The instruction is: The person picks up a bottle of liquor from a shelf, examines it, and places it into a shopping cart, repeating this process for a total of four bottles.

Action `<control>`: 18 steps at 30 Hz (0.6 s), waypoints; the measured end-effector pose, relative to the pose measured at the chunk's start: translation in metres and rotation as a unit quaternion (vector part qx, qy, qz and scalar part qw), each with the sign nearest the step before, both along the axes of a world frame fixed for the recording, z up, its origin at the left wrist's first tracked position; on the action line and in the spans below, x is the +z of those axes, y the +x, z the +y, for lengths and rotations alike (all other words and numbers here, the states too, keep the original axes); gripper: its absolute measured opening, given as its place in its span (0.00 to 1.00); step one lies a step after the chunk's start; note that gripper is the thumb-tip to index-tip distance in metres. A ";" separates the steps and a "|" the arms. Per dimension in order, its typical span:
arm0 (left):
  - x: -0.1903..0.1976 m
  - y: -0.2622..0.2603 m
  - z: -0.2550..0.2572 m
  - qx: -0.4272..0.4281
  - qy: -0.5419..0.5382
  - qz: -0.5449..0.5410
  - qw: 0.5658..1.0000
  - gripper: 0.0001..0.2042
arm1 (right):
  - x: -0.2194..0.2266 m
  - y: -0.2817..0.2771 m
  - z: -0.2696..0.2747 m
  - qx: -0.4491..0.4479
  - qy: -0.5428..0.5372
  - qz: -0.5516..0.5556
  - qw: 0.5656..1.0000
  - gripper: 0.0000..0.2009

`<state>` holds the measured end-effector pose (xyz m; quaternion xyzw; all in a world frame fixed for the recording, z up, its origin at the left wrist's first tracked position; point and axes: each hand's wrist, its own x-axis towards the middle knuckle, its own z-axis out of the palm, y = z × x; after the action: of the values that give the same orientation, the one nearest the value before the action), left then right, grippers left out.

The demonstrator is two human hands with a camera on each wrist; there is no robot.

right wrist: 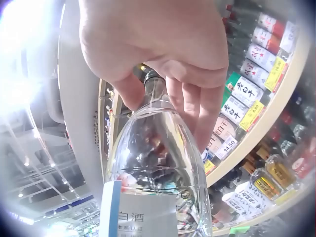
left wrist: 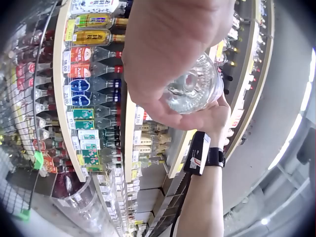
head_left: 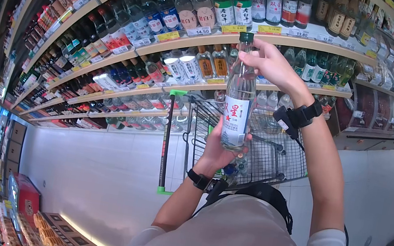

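A clear glass liquor bottle [head_left: 240, 91] with a dark green cap and a white-and-blue label stands upright between my two hands, in front of the shelves. Its neck is gripped by my right hand [head_left: 274, 67], thumb on one side and fingers on the other, just below the cap. Down at the base, my left hand [head_left: 218, 150] holds the bottle from below, fingers curled round it. The left wrist view shows the round glass bottom [left wrist: 190, 86] against that hand. In the right wrist view the clear shoulder [right wrist: 158, 143] fills the middle, below the fingers.
Curved shelves [head_left: 186, 32] packed with bottles and price tags rise ahead and to the left. A wire shopping cart [head_left: 274, 162] with a green-ended handle stands below my hands, with several bottles inside. Pale floor [head_left: 90, 168] stretches to the left, toward a red case [head_left: 24, 198].
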<state>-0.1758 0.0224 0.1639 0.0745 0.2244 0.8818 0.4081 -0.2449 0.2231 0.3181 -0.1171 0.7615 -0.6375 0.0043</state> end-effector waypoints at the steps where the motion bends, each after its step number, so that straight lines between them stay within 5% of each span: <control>1: -0.001 0.003 0.002 0.011 -0.029 -0.015 0.999 0.28 | -0.005 0.001 0.004 -0.001 0.007 0.001 1.000 0.20; 18: -0.020 0.059 0.058 0.069 -0.128 0.037 0.989 0.27 | -0.069 0.027 0.099 -0.022 -0.128 -0.108 0.986 0.19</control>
<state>-0.1171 0.0800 0.1441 0.0383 0.3549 0.8686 0.3438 -0.2180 0.3216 0.2491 -0.0297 0.6709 -0.7387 0.0575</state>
